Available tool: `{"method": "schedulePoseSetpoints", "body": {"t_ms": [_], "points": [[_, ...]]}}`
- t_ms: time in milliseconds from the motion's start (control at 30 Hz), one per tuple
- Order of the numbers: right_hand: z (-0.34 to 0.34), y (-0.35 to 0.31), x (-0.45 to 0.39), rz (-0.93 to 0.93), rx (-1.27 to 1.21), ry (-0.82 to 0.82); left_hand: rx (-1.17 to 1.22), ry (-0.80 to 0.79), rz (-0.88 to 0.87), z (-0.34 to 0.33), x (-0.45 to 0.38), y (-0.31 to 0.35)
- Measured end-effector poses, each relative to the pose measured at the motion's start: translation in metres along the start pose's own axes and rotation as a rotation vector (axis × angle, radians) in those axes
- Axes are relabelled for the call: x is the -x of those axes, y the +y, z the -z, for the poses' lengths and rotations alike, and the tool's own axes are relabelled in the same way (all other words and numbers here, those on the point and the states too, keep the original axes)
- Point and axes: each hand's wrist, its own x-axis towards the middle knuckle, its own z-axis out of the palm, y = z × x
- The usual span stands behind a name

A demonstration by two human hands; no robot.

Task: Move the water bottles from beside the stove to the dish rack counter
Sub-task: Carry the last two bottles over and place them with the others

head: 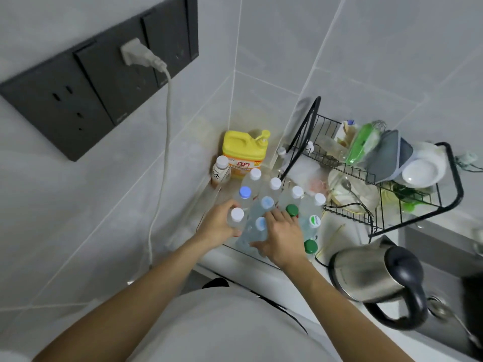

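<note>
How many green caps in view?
2. One green cap sits among the bottles just beyond the right hand; the other is at the cluster's near right edge, toward the kettle. Hands may hide more.

- Counter (337,231): pale, set into tiled corner.
- Back corner: yellow detergent jug (244,152), small white-capped bottle (220,172) touching its left side.
- Centre to front edge: cluster of water bottles (274,197), upright.
- Right: black wire dish rack (392,194); steel kettle (376,275) at front edge.
</note>
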Motion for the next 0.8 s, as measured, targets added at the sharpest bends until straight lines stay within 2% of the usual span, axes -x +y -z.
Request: {"method": "schedulePoseSetpoints", "body": {"t_ms": [167,300,467,800], "points": [[0.003,-0.006,-0.003,0.016,0.031,-0.029,-0.008,0.019,-0.069,0.001,0.004,-0.006],[0.008,-0.003,-0.002,0.044,-0.035,0.007,-0.161,0.073,-0.177,0.018,0.005,0.003],[0.010,-0.004,-0.002,0.039,-0.034,-0.002,-0.348,0.035,-0.259,0.023,0.009,0.021],[0.013,0.001,-0.005,0.125,-0.045,-0.048,-0.332,0.044,-0.313,0.021,0.006,0.028]]}}
